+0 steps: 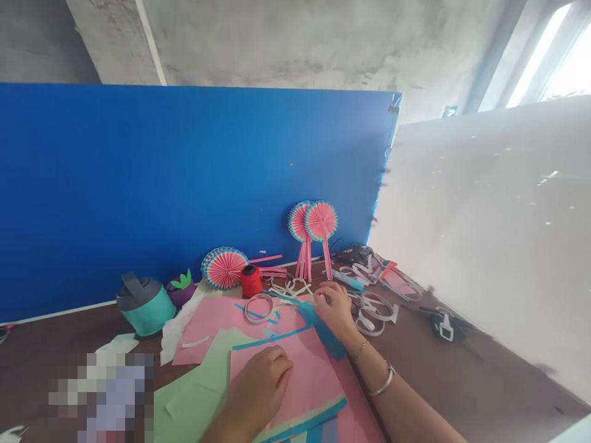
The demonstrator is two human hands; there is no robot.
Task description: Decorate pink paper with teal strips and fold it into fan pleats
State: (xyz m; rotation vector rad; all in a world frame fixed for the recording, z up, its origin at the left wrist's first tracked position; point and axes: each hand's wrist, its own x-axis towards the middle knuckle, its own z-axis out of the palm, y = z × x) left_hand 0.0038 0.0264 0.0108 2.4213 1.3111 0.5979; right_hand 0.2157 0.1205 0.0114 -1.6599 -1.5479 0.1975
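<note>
Left grip [262, 383] loosely curled, resting on pink paper [318, 378], right grip [335, 306] touching white strips [292, 287], closure unclear

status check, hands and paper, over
Left hand down on pink paper sheet, fingers curled. Right hand at sheet's far edge, fingertips by white paper strips; grip unclear. Tape ring lying just left of it.

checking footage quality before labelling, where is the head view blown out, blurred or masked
Head view: the window at top right is blown out, the white panel glares; a pixelated patch hides the lower left; left hand, right hand and pink paper look sharp.
</note>
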